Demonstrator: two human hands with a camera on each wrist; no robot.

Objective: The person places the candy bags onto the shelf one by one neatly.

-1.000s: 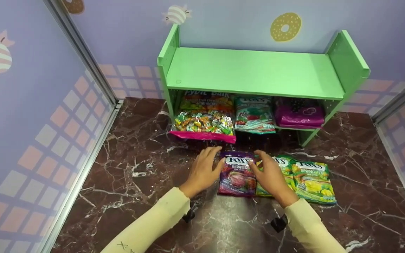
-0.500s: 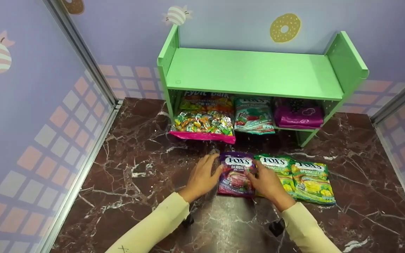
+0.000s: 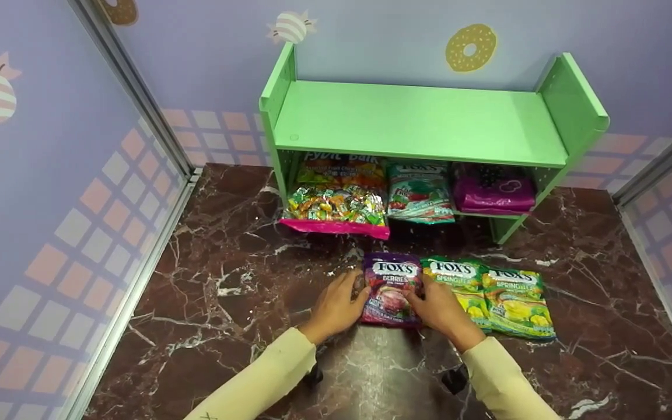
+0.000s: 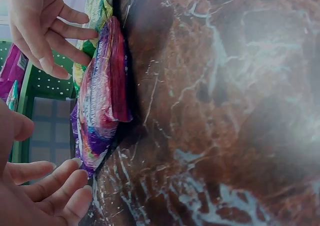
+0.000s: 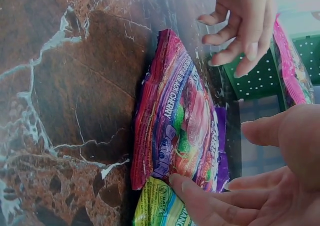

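Note:
A purple FOX'S Berries candy bag (image 3: 394,280) lies face up on the dark marble surface, between the two hands. My left hand (image 3: 336,306) is at its left edge, fingers loosely bent; in the right wrist view those fingers look slightly apart from the bag (image 5: 192,116). My right hand (image 3: 441,306) is on the other side, its thumb over the bag's right edge. In the right wrist view, a fingertip of that hand (image 5: 280,173) touches the bag's end. Two green-yellow FOX'S Spring Tea bags, one nearer (image 3: 452,271) and one farther right (image 3: 517,309), lie alongside.
Behind stands a green shelf unit (image 3: 417,122). Its lower level holds a Fruit Chews bag (image 3: 339,204), a teal FOX'S mint bag (image 3: 420,195) and a magenta package (image 3: 496,192). Patterned wall panels (image 3: 79,175) enclose the left, back and right.
Both hands have come down toward me along the purple bag's sides and closer to it. The right hand has moved slightly left. The bags have stayed in place.

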